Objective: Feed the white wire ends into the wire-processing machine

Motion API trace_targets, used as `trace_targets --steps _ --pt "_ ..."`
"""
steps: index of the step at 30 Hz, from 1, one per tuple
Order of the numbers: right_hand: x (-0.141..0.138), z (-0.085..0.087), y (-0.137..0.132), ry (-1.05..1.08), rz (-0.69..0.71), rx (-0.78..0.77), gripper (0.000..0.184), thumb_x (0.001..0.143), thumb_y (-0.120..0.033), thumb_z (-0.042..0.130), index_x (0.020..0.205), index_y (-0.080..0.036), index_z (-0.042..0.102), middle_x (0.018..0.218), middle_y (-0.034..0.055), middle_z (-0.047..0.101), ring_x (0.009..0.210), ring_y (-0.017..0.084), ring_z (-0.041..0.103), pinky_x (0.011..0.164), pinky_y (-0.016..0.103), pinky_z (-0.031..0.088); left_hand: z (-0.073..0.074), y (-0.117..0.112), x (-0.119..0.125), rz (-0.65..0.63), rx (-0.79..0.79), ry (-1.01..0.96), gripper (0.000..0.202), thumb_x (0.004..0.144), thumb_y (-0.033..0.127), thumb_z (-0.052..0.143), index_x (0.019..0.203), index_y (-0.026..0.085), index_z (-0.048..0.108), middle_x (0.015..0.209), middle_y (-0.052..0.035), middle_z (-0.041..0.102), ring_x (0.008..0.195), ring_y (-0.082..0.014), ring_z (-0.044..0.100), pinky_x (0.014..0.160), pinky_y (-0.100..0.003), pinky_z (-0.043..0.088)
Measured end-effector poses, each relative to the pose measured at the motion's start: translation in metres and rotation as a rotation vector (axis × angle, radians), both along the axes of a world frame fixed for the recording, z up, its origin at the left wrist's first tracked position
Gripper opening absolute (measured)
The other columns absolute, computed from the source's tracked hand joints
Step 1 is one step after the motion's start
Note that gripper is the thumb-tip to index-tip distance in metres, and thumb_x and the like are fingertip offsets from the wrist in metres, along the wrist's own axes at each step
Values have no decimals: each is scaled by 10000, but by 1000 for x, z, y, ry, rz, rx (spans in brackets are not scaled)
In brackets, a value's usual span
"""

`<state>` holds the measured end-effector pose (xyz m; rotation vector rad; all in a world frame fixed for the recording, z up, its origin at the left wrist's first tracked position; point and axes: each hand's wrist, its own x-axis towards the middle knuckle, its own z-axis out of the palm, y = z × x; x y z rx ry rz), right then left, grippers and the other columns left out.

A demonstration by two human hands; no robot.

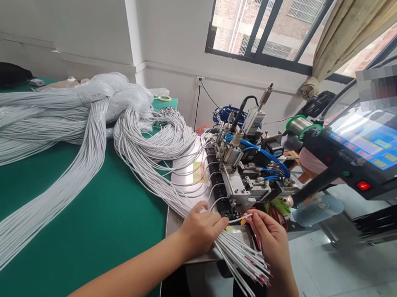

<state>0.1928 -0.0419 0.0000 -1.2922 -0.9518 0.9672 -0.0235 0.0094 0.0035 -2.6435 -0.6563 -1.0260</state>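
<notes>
Where the green mat [82, 228] meets the metal plate [187, 173], item one: a machine [243, 176] with blue hoses, a black clamp row [217, 181] on its near face. Behind, heaped white cable bundles [26, 121]; to the right, a touch screen [380, 143] and a solder spool [297, 124]. Left hand [200, 229]: fingers curled together, pressed down on the wire bundle [241, 258], which fans out red-tipped between the two hands. Right hand [270, 238]: thumb and forefinger pinched on a single white wire [240, 218], held level just below the clamp row, remaining fingers loosely bent
</notes>
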Motion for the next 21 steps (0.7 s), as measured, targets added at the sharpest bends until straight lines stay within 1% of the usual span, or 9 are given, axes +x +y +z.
trace_targets --steps 4,8,10,12,14,17,21 --pt "4 2 3 62 94 -29 298 771 -429 738 935 -180 739 764 47 676 635 135 576 537 212 470 0 1 1 49 -52 20 246 838 89 418 981 174 599 745 -5 616 670 -142 554 853 -371 320" --pt "11 4 7 44 162 -65 344 733 -443 758 915 -152 735 706 49 652 496 103 490 430 206 384 -1 1 2 65 -46 10 239 824 88 441 975 172 606 770 -19 624 754 -165 560 869 -394 294" --pt "14 5 9 -39 156 -73 354 739 -462 741 902 -148 728 701 50 656 514 119 507 458 220 397 -1 1 2 76 -48 21 252 829 96 451 1008 178 607 777 -20 623 778 -170 556 881 -399 284" --pt "16 6 12 -172 143 -78 364 740 -480 725 883 -145 719 734 69 675 622 174 577 553 258 450 -1 1 2 90 -48 30 279 840 107 462 1063 199 602 772 -10 613 774 -168 548 892 -402 277" --pt "16 6 15 -329 141 -83 367 738 -489 712 860 -143 707 761 82 684 698 211 598 624 287 465 1 0 2 104 -40 32 296 847 114 470 1090 222 600 765 0 601 759 -165 539 900 -407 271" --pt "14 3 20 -501 146 -63 342 772 -489 663 809 -150 670 717 54 645 630 181 548 583 273 429 2 -1 3 118 -27 22 282 840 115 466 1059 216 613 766 -7 596 767 -174 529 907 -424 261" --pt "13 -6 27 -543 186 8 306 839 -462 574 745 -171 590 633 -4 537 576 143 467 543 246 371 0 -1 4 156 -49 13 281 809 108 484 1035 200 622 780 -23 597 800 -188 520 922 -438 242"
